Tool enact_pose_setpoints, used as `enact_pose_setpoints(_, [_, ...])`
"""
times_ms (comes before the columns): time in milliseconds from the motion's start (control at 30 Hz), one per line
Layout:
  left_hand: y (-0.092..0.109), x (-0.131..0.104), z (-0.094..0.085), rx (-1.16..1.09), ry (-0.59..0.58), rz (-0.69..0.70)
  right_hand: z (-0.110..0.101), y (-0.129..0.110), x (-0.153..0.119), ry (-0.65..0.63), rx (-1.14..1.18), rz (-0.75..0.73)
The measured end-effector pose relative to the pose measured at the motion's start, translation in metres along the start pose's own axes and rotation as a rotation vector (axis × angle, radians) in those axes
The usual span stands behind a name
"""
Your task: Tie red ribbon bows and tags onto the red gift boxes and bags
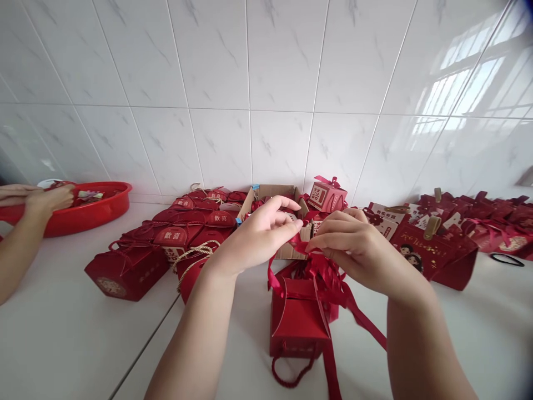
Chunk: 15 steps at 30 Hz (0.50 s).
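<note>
A red gift box (297, 319) with a twisted cord handle (293, 383) stands on the white table below my hands. Red ribbon (362, 316) lies in a heap behind it, with long ends trailing right and toward me. My left hand (266, 230) is above the box, thumb and fingers curved toward each other, with a strip of ribbon at the thumb tip. My right hand (353, 247) pinches the ribbon between thumb and fingers, just right of the left hand.
Red boxes (129, 269) are piled at left, some with gold cords. Behind my hands is an open cardboard box (291, 253). Red gift bags (452, 250) fill the right. At far left, another person's hands (45, 200) are over a red basin (91, 214).
</note>
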State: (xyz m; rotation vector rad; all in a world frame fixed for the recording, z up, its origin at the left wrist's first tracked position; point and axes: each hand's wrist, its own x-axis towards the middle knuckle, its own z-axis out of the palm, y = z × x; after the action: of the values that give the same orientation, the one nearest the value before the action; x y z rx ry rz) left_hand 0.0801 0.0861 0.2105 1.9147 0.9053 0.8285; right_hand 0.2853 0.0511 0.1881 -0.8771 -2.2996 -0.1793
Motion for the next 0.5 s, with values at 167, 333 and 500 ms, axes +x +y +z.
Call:
enact_pose_setpoints(167, [0.0036,-0.0015,-0.0002,-0.007,-0.011,0.019,0.002,-0.0012,0.0011,-0.007,-0.047,0.03])
enact_pose_setpoints(333, [0.0052,-0.002,-0.0017,0.012,-0.004,0.011,0.003,-0.0007,0.0013,-0.025,-0.049,0.043])
enact_pose_setpoints(500, [0.0053,-0.0006,-0.0025,0.008,0.029,-0.01,0.0037,-0.0002,0.0014,-0.043,-0.04,0.057])
